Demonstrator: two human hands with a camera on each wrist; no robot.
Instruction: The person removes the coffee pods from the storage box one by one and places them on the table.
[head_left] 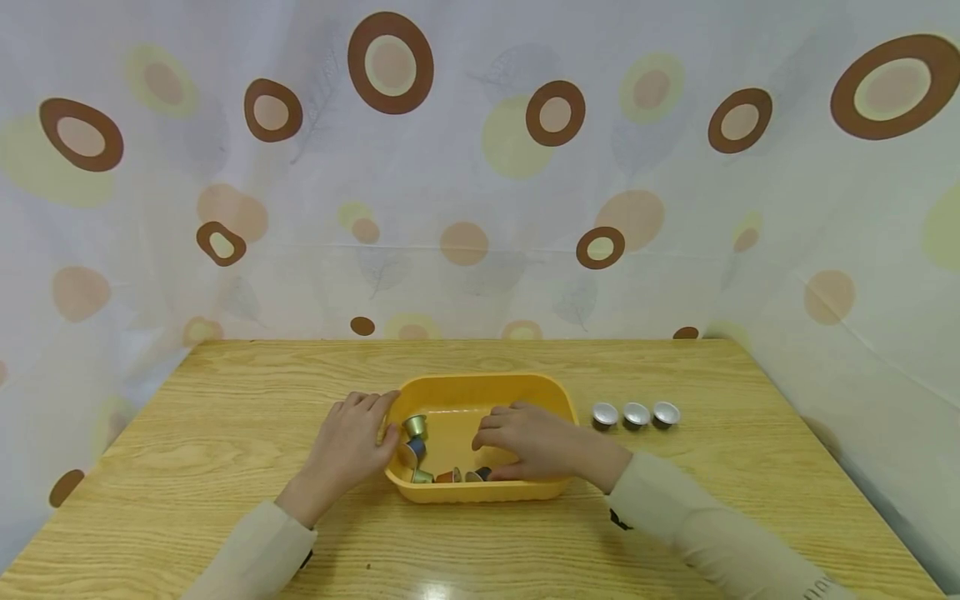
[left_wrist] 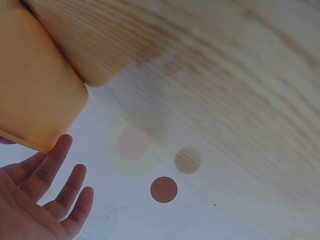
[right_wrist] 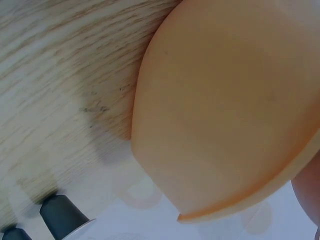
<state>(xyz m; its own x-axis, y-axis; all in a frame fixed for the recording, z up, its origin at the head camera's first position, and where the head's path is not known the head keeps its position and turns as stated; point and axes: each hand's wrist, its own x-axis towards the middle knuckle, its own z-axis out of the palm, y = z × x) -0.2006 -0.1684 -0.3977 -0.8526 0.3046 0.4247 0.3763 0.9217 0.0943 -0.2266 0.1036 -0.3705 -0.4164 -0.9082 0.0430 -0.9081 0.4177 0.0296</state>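
Observation:
A yellow plastic bin (head_left: pixel 480 493) sits on the wooden table. My left hand (head_left: pixel 352 442) holds its left rim, thumb at the inner side and fingers along the outside; in the left wrist view, fingertips (left_wrist: pixel 62 142) touch the rim. My right hand (head_left: pixel 536 442) reaches over the right side into the bin. Its fingers are bent and spread from the thumb, which lies close to a dark coffee capsule (head_left: pixel 484 472) by the near wall. Also inside are a gold-green capsule (head_left: pixel 415 427), a blue capsule (head_left: pixel 417 450), a light green capsule (head_left: pixel 422 477) and an orange-brown capsule (head_left: pixel 447 476).
Right of the bin, three dark capsules stand in a row with silver lids up: a left capsule (head_left: pixel 604 415), a middle capsule (head_left: pixel 636 415) and a right capsule (head_left: pixel 665 414). A patterned cloth (head_left: pixel 465 167) hangs behind the table (head_left: pixel 262 392) and along its sides.

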